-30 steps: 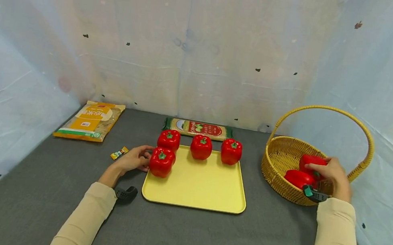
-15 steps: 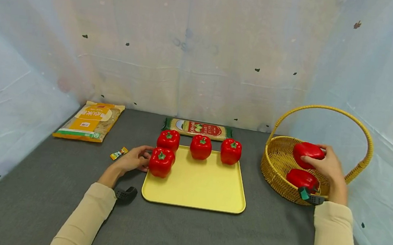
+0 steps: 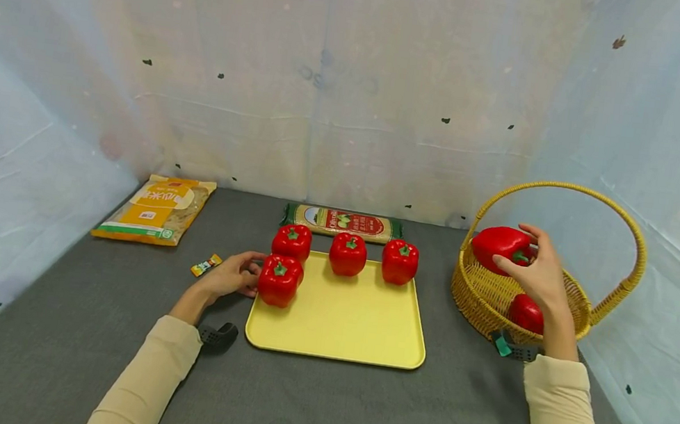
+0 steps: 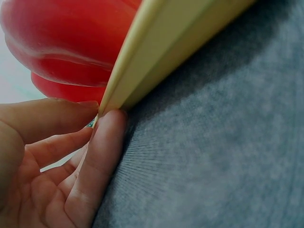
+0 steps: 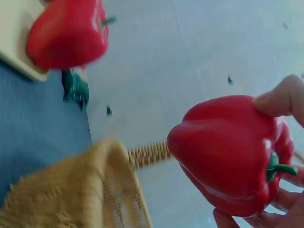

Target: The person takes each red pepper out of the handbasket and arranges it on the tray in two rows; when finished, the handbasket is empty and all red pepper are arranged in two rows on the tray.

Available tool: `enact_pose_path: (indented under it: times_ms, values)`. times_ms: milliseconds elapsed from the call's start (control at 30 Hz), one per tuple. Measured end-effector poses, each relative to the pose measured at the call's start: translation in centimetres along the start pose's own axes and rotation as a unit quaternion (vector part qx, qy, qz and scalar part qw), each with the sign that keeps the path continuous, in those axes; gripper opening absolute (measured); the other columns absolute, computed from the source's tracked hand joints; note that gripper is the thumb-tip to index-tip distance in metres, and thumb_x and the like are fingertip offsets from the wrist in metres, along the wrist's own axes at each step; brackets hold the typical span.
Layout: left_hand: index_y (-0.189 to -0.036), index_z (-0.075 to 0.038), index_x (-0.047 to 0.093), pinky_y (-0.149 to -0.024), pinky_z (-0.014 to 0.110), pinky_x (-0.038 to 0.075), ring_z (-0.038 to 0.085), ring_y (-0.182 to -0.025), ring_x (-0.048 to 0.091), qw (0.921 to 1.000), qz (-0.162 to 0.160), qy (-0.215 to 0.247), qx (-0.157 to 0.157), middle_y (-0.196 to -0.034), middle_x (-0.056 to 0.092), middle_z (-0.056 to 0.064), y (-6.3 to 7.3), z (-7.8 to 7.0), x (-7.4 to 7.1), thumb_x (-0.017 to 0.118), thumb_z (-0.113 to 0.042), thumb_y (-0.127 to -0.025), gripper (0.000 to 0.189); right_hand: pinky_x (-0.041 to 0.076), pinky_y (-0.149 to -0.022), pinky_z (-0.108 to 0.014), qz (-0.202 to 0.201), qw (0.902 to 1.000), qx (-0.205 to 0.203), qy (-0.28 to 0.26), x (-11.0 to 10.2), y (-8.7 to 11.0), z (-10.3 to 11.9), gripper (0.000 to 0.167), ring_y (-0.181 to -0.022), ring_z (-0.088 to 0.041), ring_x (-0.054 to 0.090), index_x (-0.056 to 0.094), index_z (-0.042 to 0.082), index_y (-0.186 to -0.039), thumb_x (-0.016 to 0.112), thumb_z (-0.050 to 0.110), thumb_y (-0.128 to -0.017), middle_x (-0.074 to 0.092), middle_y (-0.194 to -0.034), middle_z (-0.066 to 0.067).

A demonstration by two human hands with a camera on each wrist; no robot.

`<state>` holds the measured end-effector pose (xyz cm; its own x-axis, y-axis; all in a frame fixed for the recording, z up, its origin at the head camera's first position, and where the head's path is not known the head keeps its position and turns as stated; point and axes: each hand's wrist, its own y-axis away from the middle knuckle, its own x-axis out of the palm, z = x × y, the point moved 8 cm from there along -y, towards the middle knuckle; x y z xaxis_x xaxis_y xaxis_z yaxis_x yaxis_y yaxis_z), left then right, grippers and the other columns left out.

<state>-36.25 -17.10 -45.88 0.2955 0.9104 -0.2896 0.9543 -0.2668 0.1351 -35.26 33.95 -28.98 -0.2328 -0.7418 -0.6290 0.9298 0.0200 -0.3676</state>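
Note:
My right hand [image 3: 542, 271] grips a red bell pepper [image 3: 498, 247] above the left part of the wicker basket [image 3: 467, 301]. Its green stem [image 5: 279, 169] points toward the palm in the right wrist view. Another red bell pepper [image 3: 527, 313] lies in the basket, partly hidden by my wrist. At the left edge of the yellow tray [image 3: 346, 325], my left hand [image 3: 228, 278] pinches the rim between thumb and fingers, as the left wrist view shows. Closest to it on the tray sits an upright bell pepper [image 3: 279, 281]. Several more stand along the tray's far edge.
Behind the tray lies a green-and-tan pasta packet [image 3: 345, 223]. A yellow grain bag [image 3: 157, 211] and a small yellow wrapper [image 3: 206, 265] are on the left of the grey cloth [image 3: 318, 405]. The basket's tall handle [image 3: 569, 187] arches over the right side.
My right hand has lifted a bell pepper up from inside the basket and carried it leftward toward the basket's left rim. The left hand and tray stay put.

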Motion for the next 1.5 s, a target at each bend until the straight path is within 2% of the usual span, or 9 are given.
enact_pose_path:
  times_ms: [200,367,433,567,667,933,1200,1500]
  values:
    - [-0.14,0.001,0.032,-0.07,0.035,0.056,0.021,-0.079,0.062,1.0,0.001,-0.001,0.001,-0.105,0.054,0.02,0.0,0.0,-0.1,0.052,-0.002,-0.091,0.053,0.04,-0.076,-0.014,0.004,0.9993,-0.036,-0.008,2.4,0.8,3.1,0.07,-0.108,-0.028,0.045,0.031,0.004,-0.137,0.071,0.02,-0.082,0.044,-0.128,-0.019]
    - [-0.14,0.001,0.032,-0.07,0.036,0.056,0.021,-0.079,0.063,1.0,0.003,-0.001,0.004,-0.106,0.054,0.02,0.0,0.0,-0.1,0.051,-0.002,-0.091,0.053,0.044,-0.077,-0.014,0.016,0.9967,-0.076,-0.024,5.0,1.2,4.7,0.066,-0.105,-0.025,0.049,0.038,0.007,-0.134,0.073,0.019,-0.079,0.049,-0.124,-0.014]
    - [-0.14,0.0,0.032,-0.07,0.036,0.056,0.022,-0.079,0.063,1.0,0.005,0.0,0.006,-0.105,0.054,0.02,-0.1,0.1,-0.1,0.051,-0.002,-0.091,0.053,0.049,-0.079,-0.021,0.02,0.9953,-0.09,-0.031,6.1,1.3,5.3,0.065,-0.104,-0.025,0.051,0.04,0.008,-0.133,0.074,0.018,-0.078,0.05,-0.123,-0.013]
    - [-0.14,0.0,0.032,-0.07,0.036,0.056,0.022,-0.079,0.063,1.0,0.007,0.003,0.006,-0.105,0.054,0.019,-0.2,0.1,0.0,0.051,-0.002,-0.091,0.053,0.051,-0.081,-0.044,0.027,0.9919,-0.119,-0.037,8.4,1.6,6.6,0.063,-0.104,-0.027,0.051,0.046,0.008,-0.13,0.076,0.017,-0.076,0.05,-0.122,-0.013]
    - [-0.14,0.0,0.032,-0.07,0.036,0.056,0.022,-0.079,0.063,0.9999,0.008,0.004,0.005,-0.105,0.054,0.019,-0.2,0.1,0.0,0.051,-0.002,-0.091,0.053,0.05,-0.082,-0.051,0.039,0.9889,-0.137,-0.044,10.1,2.0,7.6,0.061,-0.106,-0.028,0.049,0.05,0.009,-0.128,0.078,0.017,-0.074,0.048,-0.122,-0.013]
    - [-0.14,0.0,0.032,-0.069,0.036,0.056,0.022,-0.079,0.063,1.0,0.004,0.001,0.005,-0.105,0.054,0.019,-0.2,0.1,0.0,0.051,-0.002,-0.091,0.053,0.052,-0.078,-0.043,0.074,0.9849,-0.146,-0.056,14.8,2.9,9.2,0.064,-0.104,-0.024,0.05,0.052,0.015,-0.129,0.08,0.024,-0.072,0.048,-0.12,-0.008]
    - [-0.141,0.001,0.031,-0.07,0.036,0.056,0.021,-0.078,0.063,1.0,0.006,0.003,0.006,-0.105,0.054,0.019,-0.1,0.1,0.1,0.051,-0.002,-0.091,0.054,0.053,-0.078,-0.037,0.103,0.9827,-0.141,-0.062,18.2,3.6,9.7,0.06,-0.1,-0.019,0.055,0.055,0.015,-0.121,0.082,0.032,-0.071,0.054,-0.117,-0.001]
    - [-0.14,0.001,0.032,-0.069,0.035,0.056,0.021,-0.078,0.062,1.0,0.001,-0.001,0.0,-0.105,0.054,0.02,-0.1,0.0,0.0,0.052,-0.002,-0.091,0.054,0.049,-0.085,-0.045,0.132,0.9825,-0.122,-0.05,20.9,4.1,9.8,0.062,-0.099,-0.019,0.048,0.059,0.014,-0.119,0.084,0.037,-0.067,0.049,-0.109,-0.003]
